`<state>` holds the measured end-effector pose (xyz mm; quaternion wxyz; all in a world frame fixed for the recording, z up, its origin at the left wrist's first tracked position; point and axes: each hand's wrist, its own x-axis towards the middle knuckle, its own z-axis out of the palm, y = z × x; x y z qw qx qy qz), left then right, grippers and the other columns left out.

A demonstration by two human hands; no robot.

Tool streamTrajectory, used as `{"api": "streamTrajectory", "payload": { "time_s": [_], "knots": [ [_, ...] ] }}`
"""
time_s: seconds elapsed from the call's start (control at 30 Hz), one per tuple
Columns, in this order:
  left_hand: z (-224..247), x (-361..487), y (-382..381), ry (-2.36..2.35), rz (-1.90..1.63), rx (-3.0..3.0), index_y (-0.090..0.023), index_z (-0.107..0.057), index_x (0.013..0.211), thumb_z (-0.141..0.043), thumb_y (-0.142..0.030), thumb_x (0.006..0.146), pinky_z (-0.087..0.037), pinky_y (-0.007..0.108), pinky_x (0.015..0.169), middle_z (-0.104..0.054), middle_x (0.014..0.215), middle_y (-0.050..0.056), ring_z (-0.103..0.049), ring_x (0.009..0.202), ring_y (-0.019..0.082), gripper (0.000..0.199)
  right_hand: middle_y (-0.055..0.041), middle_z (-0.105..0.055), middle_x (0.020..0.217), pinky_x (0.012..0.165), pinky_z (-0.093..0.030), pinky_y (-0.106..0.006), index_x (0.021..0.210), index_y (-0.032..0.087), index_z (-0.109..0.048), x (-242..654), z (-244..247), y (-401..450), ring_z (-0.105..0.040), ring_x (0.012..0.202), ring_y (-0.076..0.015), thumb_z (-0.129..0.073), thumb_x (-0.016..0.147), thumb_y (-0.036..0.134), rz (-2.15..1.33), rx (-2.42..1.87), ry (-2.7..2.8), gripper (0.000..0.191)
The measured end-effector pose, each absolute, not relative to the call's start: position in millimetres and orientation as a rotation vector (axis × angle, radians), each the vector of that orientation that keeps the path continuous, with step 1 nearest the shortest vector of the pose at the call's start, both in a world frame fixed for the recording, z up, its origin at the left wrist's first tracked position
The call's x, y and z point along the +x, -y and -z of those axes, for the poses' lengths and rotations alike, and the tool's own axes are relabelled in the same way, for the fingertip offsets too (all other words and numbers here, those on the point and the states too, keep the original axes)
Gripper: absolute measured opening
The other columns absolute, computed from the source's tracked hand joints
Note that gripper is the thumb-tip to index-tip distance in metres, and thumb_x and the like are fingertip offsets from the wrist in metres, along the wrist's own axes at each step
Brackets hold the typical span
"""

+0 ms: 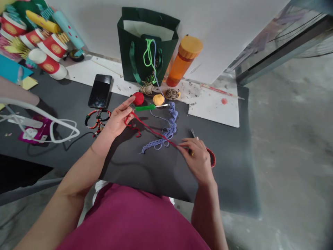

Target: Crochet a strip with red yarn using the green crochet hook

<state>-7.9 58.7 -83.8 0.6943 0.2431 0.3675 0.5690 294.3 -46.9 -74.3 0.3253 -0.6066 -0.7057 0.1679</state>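
Note:
A length of red yarn (153, 131) runs taut between my two hands. My left hand (120, 118) pinches its upper end between thumb and fingers, and a loose red tail hangs below. My right hand (196, 156) pinches the other end, lower and to the right. Beneath the strand lies a purple crocheted strip (170, 126). A green-handled crochet hook (145, 108) rests just right of my left fingertips. Behind it sit a red yarn ball (138, 99) and a yellow yarn ball (158, 100). Scissors with red handles (212, 158) are partly hidden under my right hand.
A dark green paper bag (148, 52) with green yarn over its edge stands at the back beside an orange bottle (183, 60). A black phone (100, 91) and beaded bracelets (97, 119) lie left. White cables (65, 128) and paper cups (49, 64) are farther left.

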Motion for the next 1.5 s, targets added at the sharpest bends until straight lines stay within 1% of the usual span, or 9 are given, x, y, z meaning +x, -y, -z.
{"api": "streamTrajectory", "payload": {
  "time_s": [0.27,0.47,0.57,0.7,0.8,0.93,1.0,1.2,1.5],
  "knots": [
    [85,0,-55,-0.795,-1.155,0.678,-0.019,-0.081,0.109,-0.086,-0.015,0.073,-0.04,0.017,0.05,-0.064,0.063,-0.004,-0.054,0.053,0.005,0.037,-0.0067,-0.077,0.091,0.08,-0.052,-0.04,0.094,0.024,-0.073,247,79,22,-0.067,0.085,-0.0243,-0.057,0.1,0.026,-0.418,-1.511,1.96,0.017],
    [83,8,-56,-0.789,-1.157,0.488,-0.018,-0.077,0.117,-0.079,-0.007,0.079,-0.042,0.013,0.053,-0.061,0.058,-0.006,-0.055,0.053,0.004,0.039,-0.0108,-0.074,0.09,0.087,-0.053,-0.044,0.102,0.019,-0.073,203,93,-15,-0.066,0.091,-0.0287,-0.069,0.092,0.025,-0.594,-1.451,2.102,0.012],
    [83,7,-60,-0.769,-1.127,0.448,-0.017,-0.075,0.123,-0.072,-0.004,0.084,-0.044,0.012,0.054,-0.063,0.059,-0.006,-0.055,0.052,0.004,0.041,-0.0113,-0.074,0.092,0.093,-0.053,-0.046,0.092,0.019,-0.07,187,100,-27,-0.068,0.097,-0.0288,-0.071,0.086,0.023,-0.819,-1.366,1.898,0.006],
    [84,2,-66,-0.733,-1.107,0.426,-0.017,-0.071,0.129,-0.068,-0.002,0.086,-0.042,0.012,0.054,-0.062,0.059,-0.006,-0.054,0.051,0.004,0.046,-0.0065,-0.075,0.087,0.069,-0.057,-0.033,0.09,0.022,-0.057,178,101,-34,-0.071,0.073,-0.0184,-0.056,0.096,0.041,-1.071,-1.263,1.705,0.02],
    [88,-3,-69,-0.68,-1.136,0.458,-0.019,-0.072,0.128,-0.072,-0.006,0.087,-0.038,0.013,0.05,-0.058,0.055,-0.008,-0.05,0.047,0.004,0.043,0.0005,-0.071,0.073,0.042,-0.039,-0.022,0.101,0.023,-0.052,182,95,-35,-0.057,0.047,-0.0113,-0.065,0.088,0.061,-1.612,-1.115,1.323,0.043],
    [90,-5,-69,-0.593,-1.094,0.537,-0.019,-0.078,0.115,-0.079,-0.012,0.083,-0.035,0.014,0.047,-0.058,0.055,-0.007,-0.044,0.044,0.003,0.033,0.0085,-0.049,0.051,0.039,-0.018,-0.021,0.095,0.017,-0.064,189,88,-40,-0.031,0.039,-0.0053,-0.062,0.087,0.072,-1.969,-0.946,1.052,0.056],
    [90,-6,-69,-0.573,-1.081,0.558,-0.019,-0.079,0.113,-0.081,-0.013,0.081,-0.035,0.015,0.047,-0.056,0.056,-0.008,-0.04,0.042,0.002,0.032,0.0088,-0.045,0.051,0.041,-0.019,-0.021,0.086,0.016,-0.067,190,87,-42,-0.03,0.042,-0.004,-0.07,0.085,0.066,-2.021,-0.903,1.058,0.051],
    [89,-6,-72,-0.621,-1.067,0.536,-0.023,-0.079,0.111,-0.075,-0.012,0.087,-0.038,0.016,0.05,-0.049,0.054,-0.011,-0.025,0.038,0.001,0.027,0.0025,-0.067,0.068,0.049,-0.04,-0.02,0.079,0.018,-0.061,193,94,-40,-0.053,0.05,-0.0053,-0.082,0.082,0.053,-2.056,-0.839,0.978,0.041],
    [83,-6,-74,-0.732,-1.071,0.451,-0.029,-0.074,0.125,-0.054,-0.004,0.098,-0.033,0.016,0.046,-0.039,0.051,-0.012,-0.012,0.037,0.003,0.042,0.003,-0.065,0.063,0.047,-0.037,-0.019,0.074,0.018,-0.058,205,88,-37,-0.052,0.049,-0.005,-0.079,0.085,0.052,-2.087,-0.923,1.196,0.042]
  ]
}}
